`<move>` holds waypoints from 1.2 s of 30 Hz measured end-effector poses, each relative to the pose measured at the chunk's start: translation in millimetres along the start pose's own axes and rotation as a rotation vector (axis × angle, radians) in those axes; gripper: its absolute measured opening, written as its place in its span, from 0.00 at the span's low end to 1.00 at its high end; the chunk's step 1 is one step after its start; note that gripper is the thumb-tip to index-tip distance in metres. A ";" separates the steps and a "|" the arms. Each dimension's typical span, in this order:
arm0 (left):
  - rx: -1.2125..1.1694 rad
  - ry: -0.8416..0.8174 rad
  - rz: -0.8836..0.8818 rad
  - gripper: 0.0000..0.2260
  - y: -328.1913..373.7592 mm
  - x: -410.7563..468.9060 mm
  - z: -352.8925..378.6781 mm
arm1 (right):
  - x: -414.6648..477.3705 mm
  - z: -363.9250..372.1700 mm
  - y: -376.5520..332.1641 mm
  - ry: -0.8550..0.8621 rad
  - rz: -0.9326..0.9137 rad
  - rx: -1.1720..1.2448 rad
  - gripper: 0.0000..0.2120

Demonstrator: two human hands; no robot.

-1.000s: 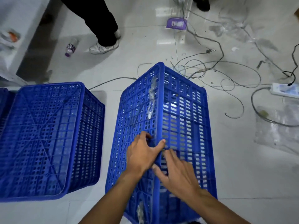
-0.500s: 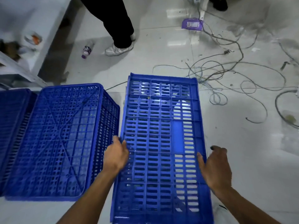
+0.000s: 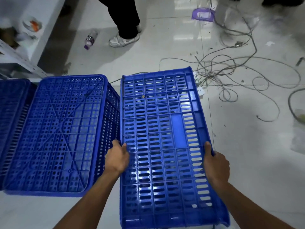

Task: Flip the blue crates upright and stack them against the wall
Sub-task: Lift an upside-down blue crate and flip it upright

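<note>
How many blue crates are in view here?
3: one held crate between both hands, one upside-down crate left of it, and a third crate cut off at the left edge. More may be off-frame.

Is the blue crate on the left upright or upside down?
Upside down. The left crate shows its perforated bottom with diagonal ribs facing up, its side wall dropping to the floor. No open top is visible.

Three blue plastic crates are shown on a pale tiled floor. The right crate is turned on its side, a slotted long wall facing up, and is gripped at both long edges. The middle crate lies upside down, its perforated, cross-ribbed base uppermost. A third crate is cut off at the left edge.
</note>
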State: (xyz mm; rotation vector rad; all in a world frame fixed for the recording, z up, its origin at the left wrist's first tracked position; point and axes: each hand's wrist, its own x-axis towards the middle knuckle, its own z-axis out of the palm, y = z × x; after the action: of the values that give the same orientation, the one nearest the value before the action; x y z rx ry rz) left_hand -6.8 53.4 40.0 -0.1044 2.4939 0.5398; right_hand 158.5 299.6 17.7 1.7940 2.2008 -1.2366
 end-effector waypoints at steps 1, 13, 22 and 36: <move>-0.007 -0.006 0.004 0.19 3.6 -0.7 2.0 | 2.0 -2.9 0.0 0.020 -0.003 -0.020 0.31; -0.018 -0.074 0.042 0.12 76.0 -38.5 53.4 | 38.5 -80.2 49.7 0.125 0.034 -0.051 0.30; -0.063 -0.183 0.024 0.13 136.3 -66.1 104.6 | 67.5 -143.0 87.9 0.172 0.045 -0.039 0.32; 0.000 -0.240 -0.018 0.17 172.9 -74.4 118.4 | 78.0 -171.9 87.0 0.133 0.031 -0.044 0.30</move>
State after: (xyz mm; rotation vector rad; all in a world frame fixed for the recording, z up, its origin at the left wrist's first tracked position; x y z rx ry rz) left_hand 84.2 255.8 54.1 -0.0584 2.2569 0.5132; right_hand 280.1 465.3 49.0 1.9379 2.2390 -1.0838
